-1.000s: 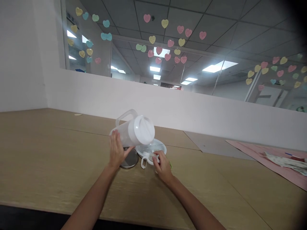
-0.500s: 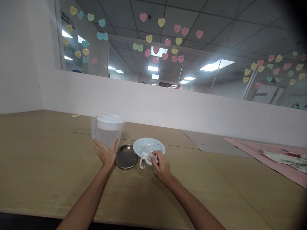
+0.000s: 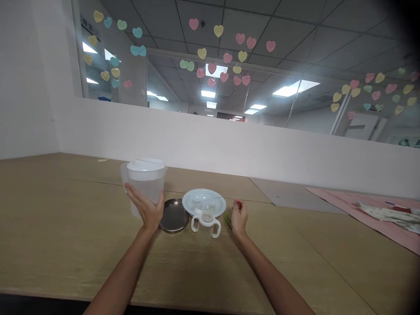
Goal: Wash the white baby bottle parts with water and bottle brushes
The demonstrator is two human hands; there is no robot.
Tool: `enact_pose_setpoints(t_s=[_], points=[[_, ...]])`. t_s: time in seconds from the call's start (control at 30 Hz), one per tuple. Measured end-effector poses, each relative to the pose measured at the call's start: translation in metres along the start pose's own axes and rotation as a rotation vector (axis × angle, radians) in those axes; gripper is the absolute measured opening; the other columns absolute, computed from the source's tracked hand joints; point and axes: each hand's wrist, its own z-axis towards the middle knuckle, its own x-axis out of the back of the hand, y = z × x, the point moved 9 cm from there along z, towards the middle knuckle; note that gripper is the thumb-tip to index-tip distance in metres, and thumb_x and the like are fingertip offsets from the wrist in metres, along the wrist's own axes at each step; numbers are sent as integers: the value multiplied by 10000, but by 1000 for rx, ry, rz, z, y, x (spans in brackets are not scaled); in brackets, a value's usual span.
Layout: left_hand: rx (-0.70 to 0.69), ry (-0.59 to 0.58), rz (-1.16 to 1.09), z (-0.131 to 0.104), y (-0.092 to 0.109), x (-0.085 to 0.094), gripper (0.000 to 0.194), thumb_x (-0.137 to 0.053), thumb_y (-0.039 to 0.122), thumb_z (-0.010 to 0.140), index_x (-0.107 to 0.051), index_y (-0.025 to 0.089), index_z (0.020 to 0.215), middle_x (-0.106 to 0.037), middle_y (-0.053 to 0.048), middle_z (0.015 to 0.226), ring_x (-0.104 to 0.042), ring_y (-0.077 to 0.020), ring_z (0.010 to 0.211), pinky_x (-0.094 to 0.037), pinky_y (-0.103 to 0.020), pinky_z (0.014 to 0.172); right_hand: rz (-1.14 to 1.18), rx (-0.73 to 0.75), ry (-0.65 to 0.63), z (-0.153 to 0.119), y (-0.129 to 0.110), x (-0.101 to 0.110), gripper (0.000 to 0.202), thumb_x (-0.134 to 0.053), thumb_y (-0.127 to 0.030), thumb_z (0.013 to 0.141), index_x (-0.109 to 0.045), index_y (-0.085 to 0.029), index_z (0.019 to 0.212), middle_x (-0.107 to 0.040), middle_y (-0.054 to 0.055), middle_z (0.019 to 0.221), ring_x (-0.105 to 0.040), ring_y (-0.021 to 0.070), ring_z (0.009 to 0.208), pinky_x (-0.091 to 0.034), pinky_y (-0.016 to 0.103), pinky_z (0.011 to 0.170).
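Note:
A lidded translucent pitcher [image 3: 147,183] stands upright at the left, its handle on its left side. My left hand [image 3: 149,212] lies against its front with thumb and fingers apart. Right of it is a round metal tray [image 3: 174,215]. A pale oval dish [image 3: 204,197] with small clear items in it sits behind a clear cup [image 3: 204,229] with two white handles. My right hand [image 3: 239,216] is off the cup, to its right, with fingers curled together; whether they hold anything is too small to tell. A thin green item [image 3: 227,219] lies between cup and hand.
A pink cloth [image 3: 341,201] with a patterned cloth [image 3: 387,216] and a pen lies at the far right. A grey sheet [image 3: 292,197] is beside it. Behind the table [image 3: 98,245] stands a low white wall with glass above.
My right hand has let go of the cup's top and moved right, uncovering the second handle. My left hand and the pitcher have shifted slightly; the hand's fingers are still spread.

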Motion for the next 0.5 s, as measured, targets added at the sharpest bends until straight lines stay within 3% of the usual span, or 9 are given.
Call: enact_pose_setpoints(t_s=[0.07, 0.13, 0.23, 0.3, 0.37, 0.5], points=[[-157, -130, -101, -5, 35, -14, 689, -410, 394, 813, -120, 73, 1349, -178, -162, 1402, -166, -281, 1294, -207, -440, 1061, -138, -83, 8, 9, 18, 7, 265, -338, -328, 810, -489, -137, 913, -564, 69, 807, -524, 162, 721, -390, 255, 647], [-273, -462, -194, -21, 64, -48, 445, -298, 343, 861, -371, 147, 1254, -439, -99, 1268, -372, -198, 1197, -311, -368, 1007, -331, -138, -150, 11, 31, -1, 216, -378, -300, 787, -514, -150, 863, -575, 56, 774, -527, 162, 694, -372, 249, 613], [-325, -951, -244, -57, 85, -95, 396, -240, 316, 874, -520, 181, 1119, -560, -58, 1141, -489, -156, 1069, -355, -318, 948, -634, -130, -464, 1, 42, -25, 191, -404, -275, 782, -543, -145, 796, -595, 83, 800, -542, 180, 732, -348, 253, 594], [-355, -1169, -215, -78, 90, -112, 392, -247, 320, 871, -580, 186, 1029, -591, -51, 1089, -511, -160, 1023, -350, -318, 929, -775, -61, -568, -7, 41, -35, 200, -411, -270, 792, -555, -133, 818, -600, 112, 859, -547, 197, 798, -347, 261, 614], [-401, -1273, -159, -89, 92, -119, 396, -261, 332, 866, -625, 183, 905, -619, -50, 1011, -528, -167, 967, -349, -316, 899, -850, 0, -611, -12, 37, -41, 213, -415, -275, 802, -554, -127, 868, -599, 125, 903, -549, 206, 839, -348, 265, 623], [-428, -1288, -54, -87, 95, -120, 401, -295, 360, 851, -640, 165, 786, -630, -59, 912, -536, -169, 891, -352, -292, 846, -896, 17, -657, -15, 37, -45, 233, -417, -292, 807, -554, -128, 900, -602, 124, 921, -563, 207, 833, -348, 264, 609]])
